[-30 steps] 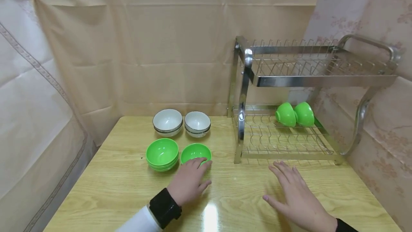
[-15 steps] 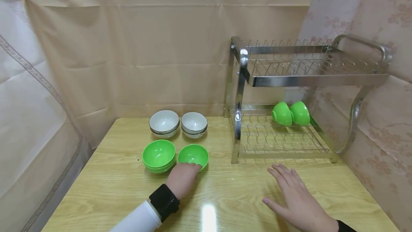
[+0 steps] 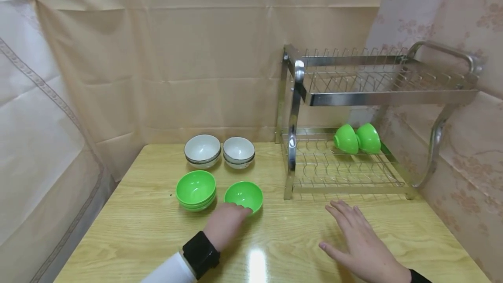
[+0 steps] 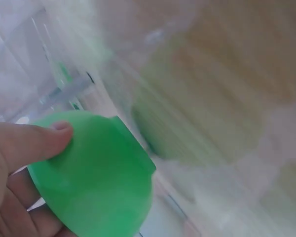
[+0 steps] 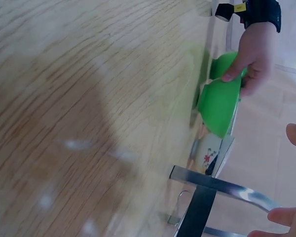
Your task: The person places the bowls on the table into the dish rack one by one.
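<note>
My left hand (image 3: 228,225) pinches the near rim of a small green bowl (image 3: 244,195), the thumb on its outer wall and the fingers inside. In the left wrist view the green bowl (image 4: 98,173) shows its side and foot close over the table. Just left of it stands a stack of larger green bowls (image 3: 195,189). My right hand (image 3: 359,243) hovers over the table at the right, fingers spread, holding nothing. In the right wrist view the left hand (image 5: 256,61) grips the bowl's rim from above.
Behind the green bowls stand two stacks of white bowls (image 3: 202,148) with dark rims. A two-tier metal dish rack (image 3: 393,98) stands at the right. Two green bowls (image 3: 346,139) rest on their sides on its lower tier. A beige cloth (image 3: 212,56) hangs behind the table.
My left hand has come down onto the small green bowl, taken its rim and shifted it slightly right and nearer, away from the stack. My right hand has hardly moved.
</note>
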A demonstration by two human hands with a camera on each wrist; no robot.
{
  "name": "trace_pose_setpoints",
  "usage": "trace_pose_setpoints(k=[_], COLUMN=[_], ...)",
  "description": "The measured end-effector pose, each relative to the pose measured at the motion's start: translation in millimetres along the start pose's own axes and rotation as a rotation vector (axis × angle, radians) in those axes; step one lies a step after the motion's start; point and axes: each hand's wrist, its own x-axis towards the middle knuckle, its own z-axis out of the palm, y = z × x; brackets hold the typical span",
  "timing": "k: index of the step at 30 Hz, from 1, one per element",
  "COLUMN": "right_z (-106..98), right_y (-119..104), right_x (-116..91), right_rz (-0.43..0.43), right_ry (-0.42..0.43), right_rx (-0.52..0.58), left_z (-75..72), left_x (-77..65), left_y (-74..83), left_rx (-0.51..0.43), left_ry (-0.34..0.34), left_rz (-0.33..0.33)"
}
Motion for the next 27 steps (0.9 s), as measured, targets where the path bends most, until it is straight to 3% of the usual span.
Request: trace_pose_setpoints(k=[6,14,20,27], right_z=[-0.5,-3.5,1.9,0.6], right_y=[-8.7,-27.7,-28.6,-28.7], right_x=[9.6,21.5,23.2,22.9], right_rz=[-0.090,-0.429,-0.658,-0.686], right_ry=[-0.015,0.016,-0.017,-0.091], right_rx=[0.006,0.008,0.025,0.000], left_z=[-18.4,-40.9,-49.5,-52.8], left_x=[3.4,8.1,7.3,6.1], left_y=[25.4,63.1,77.8,80.0], left_rx=[0.018,0.046,0.031,0.031], left_ry=[-0.004,0.050,0.082,0.067], left_rz=[0.192,0.463,0.534,0.544])
